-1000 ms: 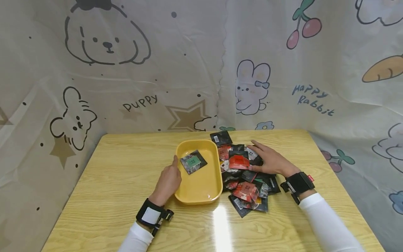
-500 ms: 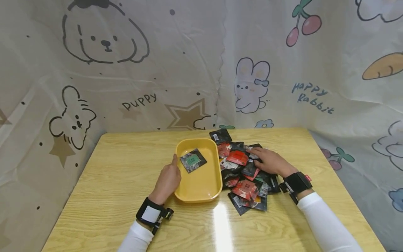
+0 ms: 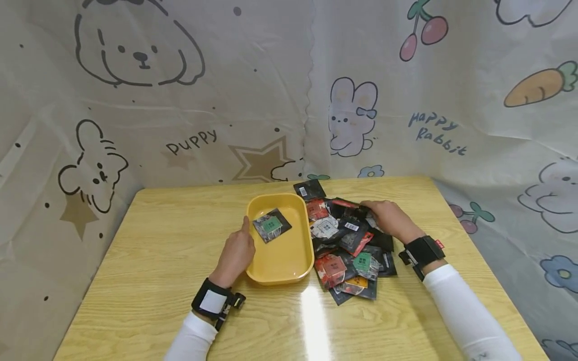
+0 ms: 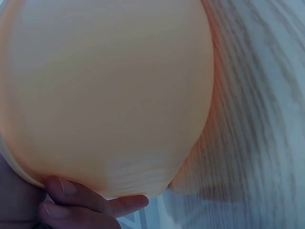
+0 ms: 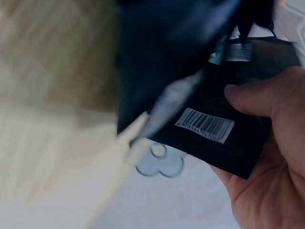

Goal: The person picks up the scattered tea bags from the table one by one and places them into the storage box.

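Observation:
In the head view, my left hand [image 3: 236, 253] holds the left side of a yellow plastic tray [image 3: 280, 277], one finger lying along its rim. The left wrist view shows curled fingers [image 4: 78, 198] against the tray's outer surface. One packet with a green label [image 3: 272, 224] lies inside the tray. To its right, my right hand [image 3: 390, 218] is at the far right of a heap of packets [image 3: 331, 271]. Seen from the right wrist, that hand pinches a flat black packet [image 5: 205, 126] with a white barcode, thumb on top. Another dark packet [image 5: 157, 52] stands tilted nearby, blurred.
The heap, with red, white, green and orange labels, lies against the tray's right side on a wooden table [image 3: 180, 240]. A lone black packet [image 3: 309, 189] lies near the back edge. Behind the table hangs a printed cloth [image 3: 253, 100].
My right hand has gone from resting spread over the heap to gripping a packet at its far right. Upper packets have shifted, and the red-labelled one is no longer face up. The left hand stays at the tray.

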A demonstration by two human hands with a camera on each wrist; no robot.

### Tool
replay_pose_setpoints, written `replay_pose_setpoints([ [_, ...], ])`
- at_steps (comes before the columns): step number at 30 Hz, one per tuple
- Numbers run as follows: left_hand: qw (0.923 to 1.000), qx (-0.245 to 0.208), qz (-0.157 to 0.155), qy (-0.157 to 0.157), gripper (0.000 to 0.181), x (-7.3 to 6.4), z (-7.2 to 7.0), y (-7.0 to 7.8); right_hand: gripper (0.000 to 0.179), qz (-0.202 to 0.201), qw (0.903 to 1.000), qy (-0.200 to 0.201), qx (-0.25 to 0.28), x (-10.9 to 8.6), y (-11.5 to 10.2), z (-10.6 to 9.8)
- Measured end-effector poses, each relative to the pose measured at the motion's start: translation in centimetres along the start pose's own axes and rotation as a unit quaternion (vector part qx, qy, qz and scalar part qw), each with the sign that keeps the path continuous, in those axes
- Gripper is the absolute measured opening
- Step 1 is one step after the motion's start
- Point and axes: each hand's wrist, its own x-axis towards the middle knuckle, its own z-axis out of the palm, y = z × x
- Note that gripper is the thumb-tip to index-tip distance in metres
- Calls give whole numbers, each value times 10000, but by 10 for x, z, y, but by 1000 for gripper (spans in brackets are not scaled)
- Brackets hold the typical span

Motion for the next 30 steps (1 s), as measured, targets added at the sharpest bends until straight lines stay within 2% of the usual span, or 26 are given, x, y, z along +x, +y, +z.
replay_pose_setpoints([
  [7, 10000, 25, -68, 43, 57, 0, -8, -10, 33, -577, 9970, 519, 2, 23, -30, -49],
  [12, 9999, -33, -93, 120, 57, -1, -11, -14, 35, -1049, 9898, 952, 125, 44, -73, -79],
  [16, 9999, 19, -29, 147, 57, 0, -10, -14, 37, -1637, 9801, 1099, 221, 59, -112, -93],
  [21, 9997, 50, 115, 214, 57, 0, -8, -11, 42, -2411, 9612, 1306, 318, 78, -152, -94],
  [25, 9993, 103, 235, 272, 56, -1, -6, -9, 41, -2772, 9460, 1644, 344, 94, -175, -84],
  [28, 9992, 76, 285, 284, 56, -2, -4, -8, 39, -2875, 9411, 1748, 323, 103, -186, -74],
  [30, 9991, 44, 307, 273, 56, -3, -4, -7, 39, -2902, 9413, 1688, 361, 107, -191, -68],
])
